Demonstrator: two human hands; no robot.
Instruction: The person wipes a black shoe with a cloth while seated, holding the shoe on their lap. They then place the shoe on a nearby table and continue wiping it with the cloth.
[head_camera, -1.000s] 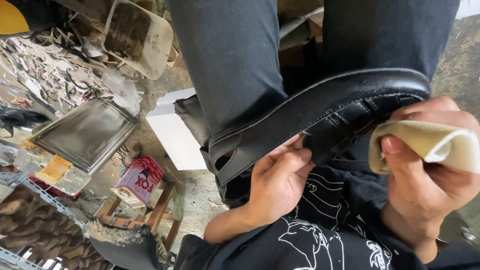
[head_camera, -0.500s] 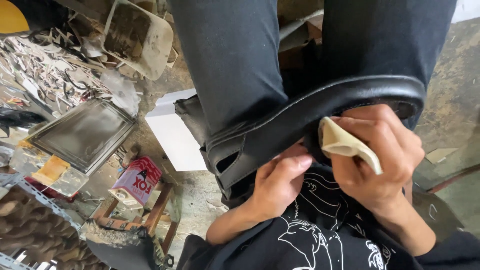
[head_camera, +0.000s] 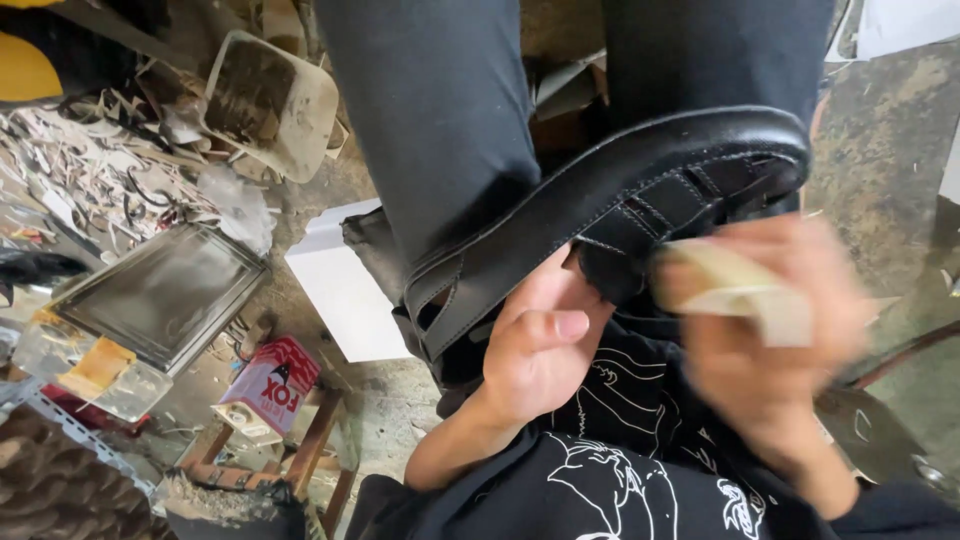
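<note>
- A red and white carton (head_camera: 268, 388) lay tilted on a low wooden stool (head_camera: 300, 455) at lower left. A dark animal figure was printed on its red face.
- A plain white box (head_camera: 340, 285) stood on the floor just right of the carton, beside the seated person's leg.
- A clear plastic container (head_camera: 90, 372) with an orange-yellow label lay at the far left, touching a dark square tray (head_camera: 165, 295).
</note>
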